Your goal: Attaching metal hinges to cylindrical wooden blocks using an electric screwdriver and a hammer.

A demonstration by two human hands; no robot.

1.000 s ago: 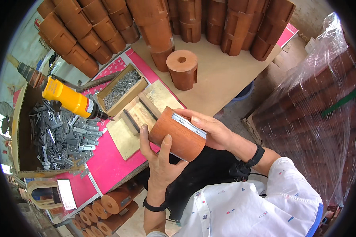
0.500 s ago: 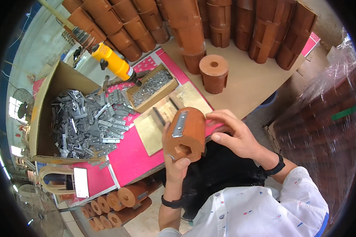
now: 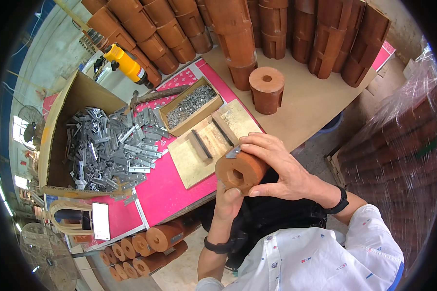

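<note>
Left hand (image 3: 228, 202) has the brown cylinder (image 3: 251, 169) gripped by its holed end and right hand (image 3: 289, 173) is wrapped over the side, long axis running near-left to far-right, just off the pale board (image 3: 183, 165)'s near-right edge.

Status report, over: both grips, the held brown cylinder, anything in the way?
Left grip and right grip both holding brown cylinder. Holed end faces camera. Right grip partly masks its metal plate. No obstruction seen beyond the grips.
</note>
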